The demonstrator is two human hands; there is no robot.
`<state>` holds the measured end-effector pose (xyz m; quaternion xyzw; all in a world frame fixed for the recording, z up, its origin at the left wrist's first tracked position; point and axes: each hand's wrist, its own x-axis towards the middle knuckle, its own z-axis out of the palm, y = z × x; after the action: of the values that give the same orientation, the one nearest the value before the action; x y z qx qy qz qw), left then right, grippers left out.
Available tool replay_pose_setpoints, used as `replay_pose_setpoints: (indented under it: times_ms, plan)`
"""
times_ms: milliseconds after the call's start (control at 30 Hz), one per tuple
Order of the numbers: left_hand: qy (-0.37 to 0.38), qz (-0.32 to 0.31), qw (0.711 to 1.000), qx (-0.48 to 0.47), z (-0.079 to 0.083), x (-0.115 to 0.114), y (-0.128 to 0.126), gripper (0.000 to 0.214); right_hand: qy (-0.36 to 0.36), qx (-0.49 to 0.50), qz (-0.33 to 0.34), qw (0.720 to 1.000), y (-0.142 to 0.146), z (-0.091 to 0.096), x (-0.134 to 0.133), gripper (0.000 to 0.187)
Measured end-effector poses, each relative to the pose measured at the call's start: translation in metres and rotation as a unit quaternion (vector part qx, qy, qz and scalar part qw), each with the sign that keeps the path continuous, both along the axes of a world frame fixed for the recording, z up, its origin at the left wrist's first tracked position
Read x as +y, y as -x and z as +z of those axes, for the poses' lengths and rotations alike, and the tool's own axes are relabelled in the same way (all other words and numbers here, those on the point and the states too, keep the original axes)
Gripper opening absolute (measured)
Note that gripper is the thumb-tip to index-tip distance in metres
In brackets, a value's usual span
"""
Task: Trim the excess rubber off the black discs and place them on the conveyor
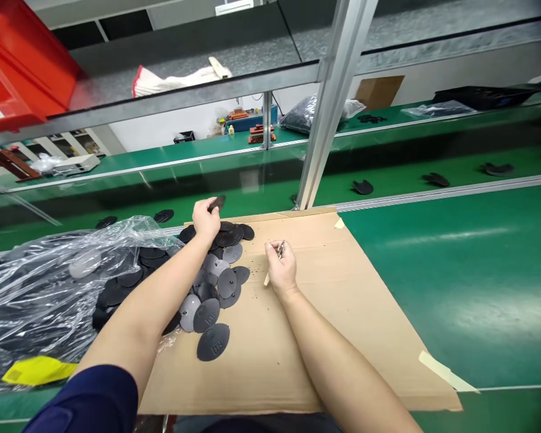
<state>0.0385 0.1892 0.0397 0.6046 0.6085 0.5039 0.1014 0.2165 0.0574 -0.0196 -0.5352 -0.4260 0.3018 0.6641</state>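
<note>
My left hand is closed on one black oval plastic disc, lifted just beyond the far edge of a cardboard sheet. Below it a pile of similar black oval discs spreads over the cardboard's left part. My right hand rests on the cardboard to the right of the pile, fingers pinched on a small metal tool with a pale handle showing under the palm.
A clear plastic bag holding more black discs lies at left, with a yellow tag. Beyond runs a green conveyor belt carrying single black discs. An aluminium post rises ahead; a red bin sits on the upper shelf.
</note>
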Motion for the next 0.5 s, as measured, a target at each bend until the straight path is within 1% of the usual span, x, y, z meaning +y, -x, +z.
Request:
replay_pose_setpoints:
  times_ms: [33,100,167,233,333,433,500]
  plan:
    - [0.000,-0.010,0.998,0.063,0.004,0.010,0.000,0.034,0.000,-0.008,0.006,1.000,0.001,0.001,-0.001,0.024]
    - [0.010,-0.032,0.991,0.133,0.008,0.019,-0.004,0.039,-0.001,-0.019,0.018,1.000,0.001,0.003,-0.003,0.022]
    - [0.018,-0.049,0.986,0.156,0.005,0.012,-0.010,0.038,0.001,-0.024,0.031,0.999,0.000,0.005,-0.004,0.022]
    - [0.025,-0.079,0.981,0.173,-0.002,-0.008,-0.015,0.031,0.008,-0.025,0.040,0.999,-0.002,0.006,-0.003,0.022]
    - [0.062,-0.142,0.971,0.183,-0.011,-0.053,-0.014,0.025,0.015,-0.018,0.031,0.999,-0.004,0.006,0.000,0.023]
    - [0.123,-0.207,0.960,0.145,-0.018,-0.101,-0.001,0.025,0.009,-0.014,0.021,1.000,-0.005,0.005,0.000,0.024]
    - [0.148,-0.235,0.953,0.119,-0.023,-0.128,0.010,0.025,0.003,-0.023,0.024,0.999,-0.004,0.005,0.000,0.024]
